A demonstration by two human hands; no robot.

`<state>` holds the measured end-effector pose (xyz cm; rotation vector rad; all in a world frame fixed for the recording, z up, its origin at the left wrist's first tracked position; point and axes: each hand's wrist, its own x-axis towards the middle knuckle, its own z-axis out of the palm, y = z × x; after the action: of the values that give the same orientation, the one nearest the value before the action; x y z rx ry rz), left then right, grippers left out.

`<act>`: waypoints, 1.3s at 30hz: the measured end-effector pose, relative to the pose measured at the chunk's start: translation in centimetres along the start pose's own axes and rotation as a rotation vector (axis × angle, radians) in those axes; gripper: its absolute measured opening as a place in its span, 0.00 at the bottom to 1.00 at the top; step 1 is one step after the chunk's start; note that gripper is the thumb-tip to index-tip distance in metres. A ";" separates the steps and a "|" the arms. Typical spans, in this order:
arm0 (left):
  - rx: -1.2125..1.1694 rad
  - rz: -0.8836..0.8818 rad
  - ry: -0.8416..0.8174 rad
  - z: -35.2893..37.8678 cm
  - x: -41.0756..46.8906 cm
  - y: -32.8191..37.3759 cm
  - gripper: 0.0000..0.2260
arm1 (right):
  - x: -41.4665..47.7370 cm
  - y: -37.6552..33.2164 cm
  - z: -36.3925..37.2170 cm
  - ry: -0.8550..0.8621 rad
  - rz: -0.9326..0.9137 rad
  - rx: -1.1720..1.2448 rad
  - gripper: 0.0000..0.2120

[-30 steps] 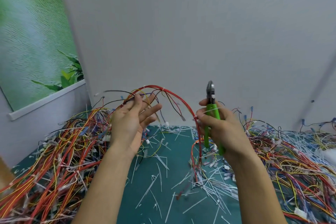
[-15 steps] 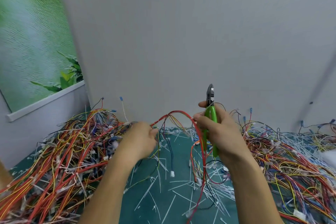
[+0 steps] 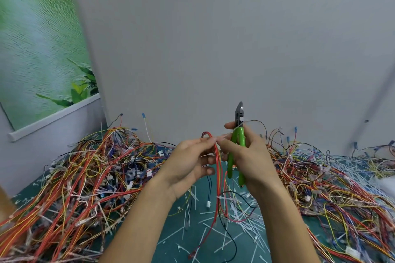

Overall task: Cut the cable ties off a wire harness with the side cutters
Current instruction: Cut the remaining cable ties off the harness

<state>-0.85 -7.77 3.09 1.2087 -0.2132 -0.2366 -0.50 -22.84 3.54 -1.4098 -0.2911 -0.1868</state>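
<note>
My right hand [image 3: 245,156] grips the green-handled side cutters [image 3: 237,141] upright, jaws pointing up and closed. Its forefinger and thumb also touch the top of a red wire harness [image 3: 218,168]. My left hand [image 3: 188,162] pinches the same harness at its looped top, right beside the right hand's fingertips. The harness hangs down from both hands to the green mat, with a white cable tie [image 3: 222,198] around it lower down and a white connector [image 3: 208,204] on a dangling wire.
A big heap of red, orange and yellow harnesses [image 3: 74,177] fills the left. Another tangled heap [image 3: 331,188] lies on the right. Cut white tie pieces [image 3: 241,220] litter the green mat [image 3: 192,239]. A grey wall stands close behind.
My left hand has come in from the left heap to meet the right hand, now pinching the harness top. The harness loop has folded narrow and hangs straight down.
</note>
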 end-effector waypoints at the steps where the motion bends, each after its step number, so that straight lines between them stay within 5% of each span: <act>1: -0.009 0.007 -0.029 -0.2 0.1 0.0 0.16 | 0.0 0.0 0.0 -0.005 0.008 0.012 0.13; 8: -0.040 0.079 -0.083 -0.2 0.3 -0.6 0.23 | 0.4 -0.1 -0.6 -0.005 0.087 0.191 0.14; 13: -0.095 0.132 -0.145 0.2 0.2 -0.5 0.15 | 0.4 -0.3 -0.4 -0.063 0.139 0.354 0.18; 18: -0.106 0.144 -0.136 0.7 0.0 -0.7 0.02 | 0.7 0.1 -0.7 0.024 0.108 0.335 0.19; 25: -0.088 0.180 -0.199 0.5 -0.6 0.1 0.03 | 0.7 -0.3 -1.6 0.054 0.058 0.250 0.22; 29: -0.020 0.240 -0.144 0.3 -0.8 0.2 0.04 | 1.1 -0.2 -2.8 0.162 0.003 0.213 0.13; 32: -0.004 0.320 -0.086 -0.3 -0.8 0.7 0.05 | 1.5 -0.6 -4.1 0.251 0.109 0.441 0.05; 34: 0.057 0.370 -0.037 -0.8 -0.9 1.2 0.06 | 1.5 -1.3 -5.1 0.265 0.179 0.711 0.09; 39: 0.217 0.460 0.115 -1.1 -0.6 1.0 0.08 | 0.1 -3.1 -6.1 -0.005 0.201 0.945 0.16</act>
<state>-0.99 -6.25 3.68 1.3466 -0.4163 0.2618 -0.84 -29.33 5.67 -0.4941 -0.1947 0.1191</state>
